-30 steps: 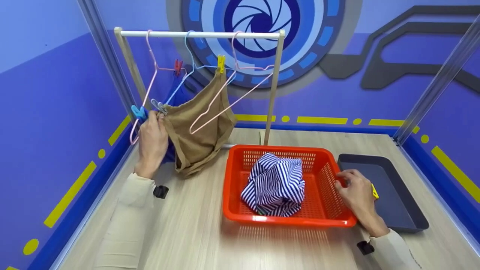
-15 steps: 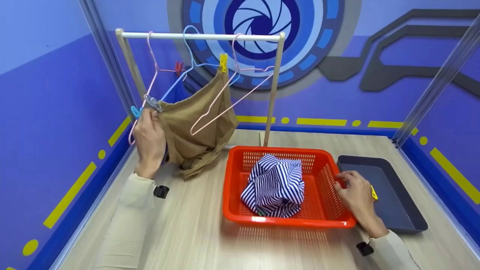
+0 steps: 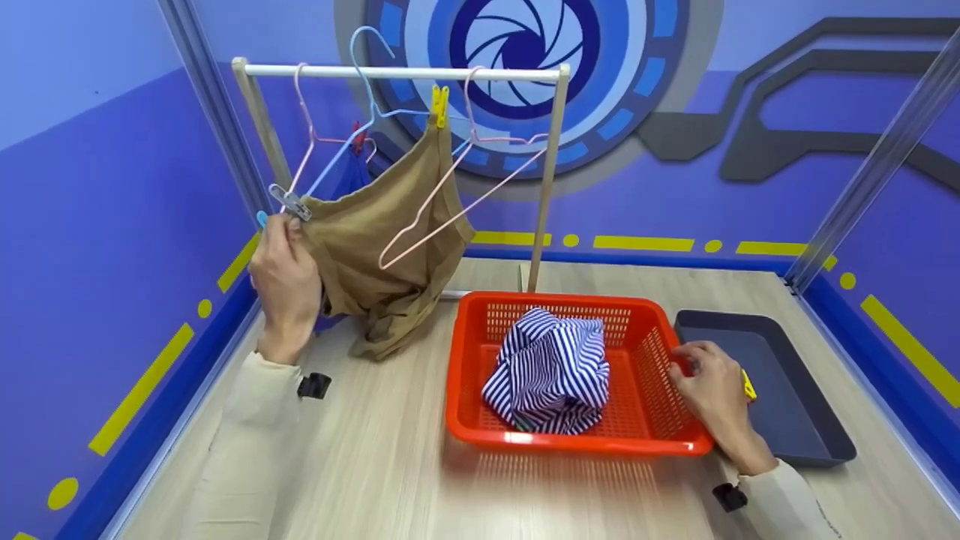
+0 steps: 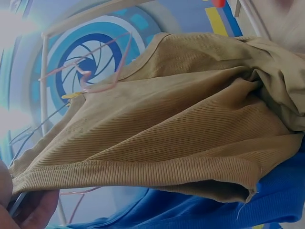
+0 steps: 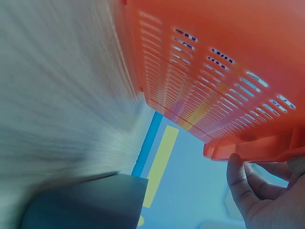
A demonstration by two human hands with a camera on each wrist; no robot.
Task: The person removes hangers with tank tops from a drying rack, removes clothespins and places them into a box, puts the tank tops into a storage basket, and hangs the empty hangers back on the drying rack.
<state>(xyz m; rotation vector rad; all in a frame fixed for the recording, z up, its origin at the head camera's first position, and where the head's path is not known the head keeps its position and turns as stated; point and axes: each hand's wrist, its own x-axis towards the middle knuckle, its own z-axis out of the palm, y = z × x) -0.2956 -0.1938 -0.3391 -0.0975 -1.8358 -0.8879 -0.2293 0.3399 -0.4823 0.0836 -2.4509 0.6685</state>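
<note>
My left hand (image 3: pixel 286 279) pinches the left end of a blue clothes hanger (image 3: pixel 330 171) together with the corner of a tan ribbed garment (image 3: pixel 390 225). A grey clothespin (image 3: pixel 290 202) stands just above the fingertips, and a yellow clothespin (image 3: pixel 439 106) clips the garment's other top corner. The hanger's hook rises above the white rod (image 3: pixel 420 73). In the left wrist view, the tan cloth (image 4: pixel 157 124) stretches away from the fingers. My right hand (image 3: pixel 714 390) rests at the right rim of a red basket (image 3: pixel 577 445), fingers loosely bent. A striped cloth (image 3: pixel 555 367) lies bunched inside.
Two pink hangers hang on the rod; the left pink hanger (image 3: pixel 301 135) carries a blue garment (image 3: pixel 349 176) behind the tan one. The right pink hanger (image 3: pixel 427 214) overlaps the tan cloth. Right of the basket lies a dark tray (image 3: pixel 787 405) with a yellow clothespin (image 3: pixel 748 386).
The left hand has moved left and slightly up with the blue hanger and tan garment. The hanger's hook has risen off the rod. The right hand and basket have stayed put.
</note>
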